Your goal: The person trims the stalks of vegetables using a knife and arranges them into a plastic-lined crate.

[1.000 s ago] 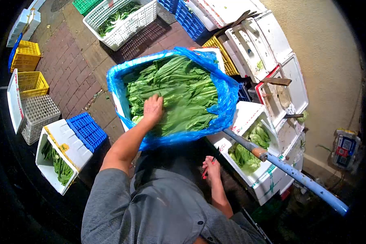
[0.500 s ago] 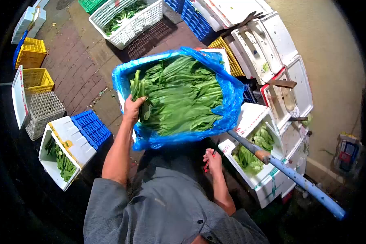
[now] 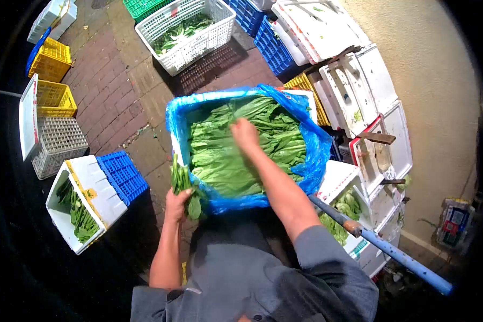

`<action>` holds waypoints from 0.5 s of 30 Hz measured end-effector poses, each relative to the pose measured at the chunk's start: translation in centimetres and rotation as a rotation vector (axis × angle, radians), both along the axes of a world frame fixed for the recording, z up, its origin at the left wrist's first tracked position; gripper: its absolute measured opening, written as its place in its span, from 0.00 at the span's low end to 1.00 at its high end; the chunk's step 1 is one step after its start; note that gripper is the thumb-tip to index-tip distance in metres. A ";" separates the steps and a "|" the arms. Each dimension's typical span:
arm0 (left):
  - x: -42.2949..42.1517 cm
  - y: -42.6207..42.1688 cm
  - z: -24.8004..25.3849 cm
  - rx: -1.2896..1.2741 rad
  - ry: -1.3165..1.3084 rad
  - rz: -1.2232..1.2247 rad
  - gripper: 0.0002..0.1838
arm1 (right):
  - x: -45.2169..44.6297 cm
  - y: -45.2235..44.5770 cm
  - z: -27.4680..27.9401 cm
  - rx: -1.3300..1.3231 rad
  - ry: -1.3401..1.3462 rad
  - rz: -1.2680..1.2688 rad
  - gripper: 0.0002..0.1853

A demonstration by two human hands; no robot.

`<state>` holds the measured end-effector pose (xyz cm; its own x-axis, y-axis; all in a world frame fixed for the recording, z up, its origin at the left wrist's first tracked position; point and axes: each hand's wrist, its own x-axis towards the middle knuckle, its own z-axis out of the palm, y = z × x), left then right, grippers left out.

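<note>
A foam box lined with a blue plastic bag (image 3: 241, 203) stands in front of me, filled with long leafy greens (image 3: 220, 161). My left hand (image 3: 178, 204) is closed around the stems of a bunch of greens (image 3: 180, 180), just outside the box's left edge. Over the middle of the box, my right hand (image 3: 245, 134) reaches above the leaves. Motion smears its fingers, and the red-handled tool seen there earlier does not show.
A white crate (image 3: 185, 48) of greens sits beyond the box. At left are a tilted foam box (image 3: 86, 198) and a blue crate (image 3: 122, 176). To the right, foam boxes (image 3: 354, 96) line the wall, and a blue pole (image 3: 402, 260) slants past my right side.
My left hand has drawn the bunch from inside the box to just outside its left edge. My right hand has risen from beside my body to over the greens. The view has shifted slightly.
</note>
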<state>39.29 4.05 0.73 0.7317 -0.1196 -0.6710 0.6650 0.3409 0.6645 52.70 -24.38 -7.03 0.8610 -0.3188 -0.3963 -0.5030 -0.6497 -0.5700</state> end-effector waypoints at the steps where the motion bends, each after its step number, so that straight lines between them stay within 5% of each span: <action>1: -0.6 0.4 0.0 -0.005 -0.014 0.025 0.18 | 1.2 0.7 -0.6 -0.056 0.044 -0.020 0.18; 10: -2.7 2.7 0.0 -0.038 0.016 0.187 0.19 | 1.1 4.4 -1.7 -0.144 0.149 0.051 0.11; 15: -1.5 3.5 0.9 0.025 0.009 0.142 0.23 | -1.6 10.8 0.0 0.129 -0.075 0.207 0.12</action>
